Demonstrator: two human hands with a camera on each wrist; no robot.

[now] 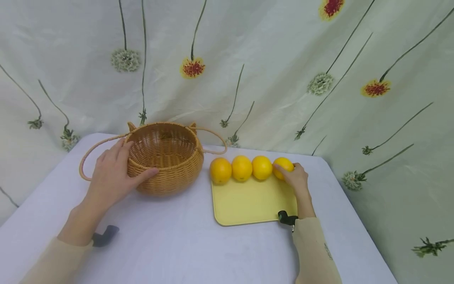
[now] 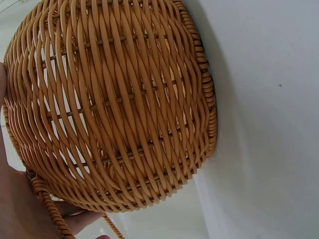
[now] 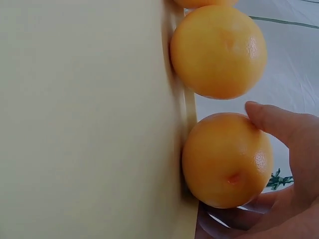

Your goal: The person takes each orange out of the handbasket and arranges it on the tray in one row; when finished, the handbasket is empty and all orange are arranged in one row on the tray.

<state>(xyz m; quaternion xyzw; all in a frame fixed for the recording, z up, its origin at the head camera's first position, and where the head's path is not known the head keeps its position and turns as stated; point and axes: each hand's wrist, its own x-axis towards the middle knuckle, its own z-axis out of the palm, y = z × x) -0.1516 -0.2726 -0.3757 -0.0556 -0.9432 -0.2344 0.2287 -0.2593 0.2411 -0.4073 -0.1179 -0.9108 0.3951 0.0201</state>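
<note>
A round wicker basket [image 1: 170,179] stands on the left of the table, its woven side filling much of the left wrist view. My left hand [image 1: 115,171] grips it at the left rim, thumb across the front and fingers by the rim. Four would be several: several oranges [image 1: 242,168] line the far edge of a yellow tray [image 1: 253,203]. Around the rightmost orange [image 3: 227,159], my right hand [image 3: 294,164] has its thumb on one side and fingers curled at the other. A neighbouring orange [image 3: 219,52] sits a small gap away in the right wrist view.
Two thin wicker handles stick out from the basket, the left handle [image 1: 85,159] passing by my left hand. A white cloth covers the table [image 1: 177,244]. Behind it hangs a flower-patterned curtain [image 1: 269,110].
</note>
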